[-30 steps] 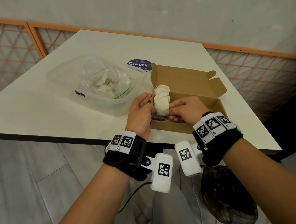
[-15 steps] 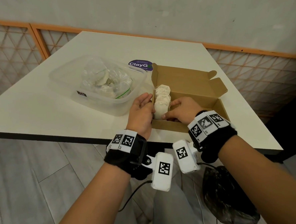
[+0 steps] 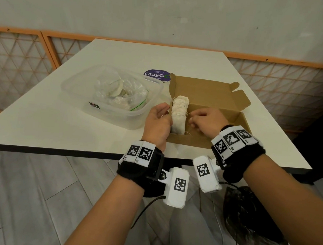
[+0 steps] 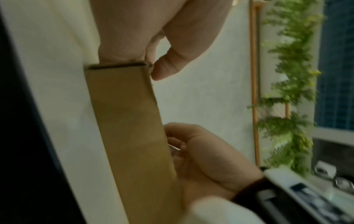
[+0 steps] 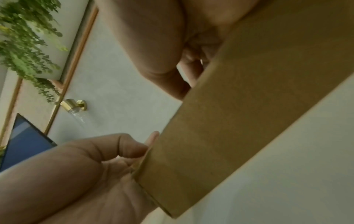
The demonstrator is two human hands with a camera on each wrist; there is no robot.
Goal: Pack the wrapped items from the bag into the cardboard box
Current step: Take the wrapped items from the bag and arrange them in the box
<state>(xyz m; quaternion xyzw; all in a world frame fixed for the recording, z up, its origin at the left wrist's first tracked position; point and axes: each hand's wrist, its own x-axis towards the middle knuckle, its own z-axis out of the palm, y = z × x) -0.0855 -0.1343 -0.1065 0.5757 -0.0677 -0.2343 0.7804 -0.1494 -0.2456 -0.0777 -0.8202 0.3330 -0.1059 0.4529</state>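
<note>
The open cardboard box (image 3: 210,106) lies on the white table, seen side-on in both wrist views (image 4: 124,121) (image 5: 239,121). A row of cream wrapped items (image 3: 179,114) stands upright against its left end. My left hand (image 3: 164,116) rests against the outside of that left wall with loosely curled fingers, its thumb (image 4: 164,68) at the near top corner. Inside the box my right hand (image 3: 194,122) has curled fingers, a small gap from the nearest wrapped item, and nothing shows in it. A clear zip bag (image 3: 120,95) holds more wrapped items.
The bag lies in a clear plastic tub (image 3: 134,122) left of the box. A purple round sticker (image 3: 156,74) sits behind them. The table's front edge (image 3: 60,151) is just below my wrists. A black plastic bag (image 3: 249,222) lies at the lower right.
My right hand lowered a wrapped item into the box against the row, then let go and drew slightly right. My left hand stayed at the box's left wall.
</note>
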